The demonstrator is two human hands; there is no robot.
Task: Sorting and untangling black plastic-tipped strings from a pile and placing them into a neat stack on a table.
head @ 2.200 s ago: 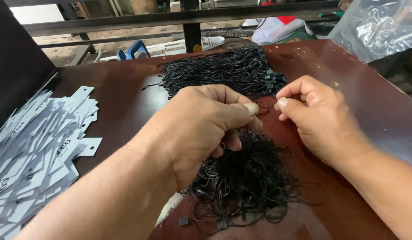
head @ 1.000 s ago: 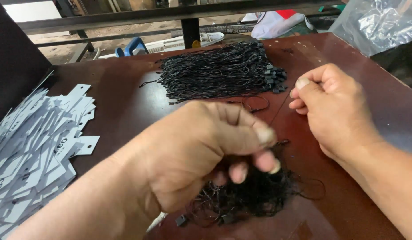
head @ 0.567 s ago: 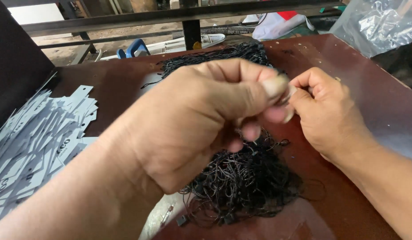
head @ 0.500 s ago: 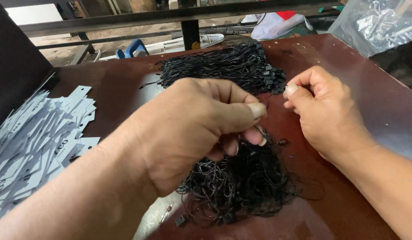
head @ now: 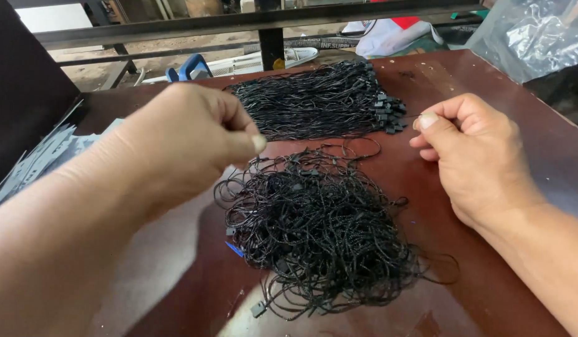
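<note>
Change: both hands have drawn apart since half a second ago; the left hand (head: 189, 140) has swung leftward off the tangle (head: 320, 231), which it hid before and which now lies in full view, and the right hand (head: 473, 159) has shifted rightward.
Left hand: raised above the table (head: 526, 299), closed in a loose fist, thumb tip pressed against the bent forefinger in a narrow pinch; what lies in the pinch cannot be made out.
Right hand: low over the table at the right, thumb and forefinger pinched shut on the end of a thin black string (head: 408, 116) that runs leftward toward the bundle (head: 314, 100); the other fingers are curled under.
Tangle: loose heap of black looped strings with small black clasps, lying on the table between the two hands, nearer the camera than the bundle.
Bundle: neat sheaf of the same black strings laid side by side, clasps gathered at its right end, at the far side of the table, just beyond the tangle and close to the right thumb.
Tags (head: 39, 159): pale paper tags piled at the left edge, partly hidden behind the left forearm.
Table: dark reddish-brown, glossy top.
Bag (head: 538, 34): clear plastic bag at the far right corner.
Rail (head: 264, 19): dark metal bar running behind the table.
</note>
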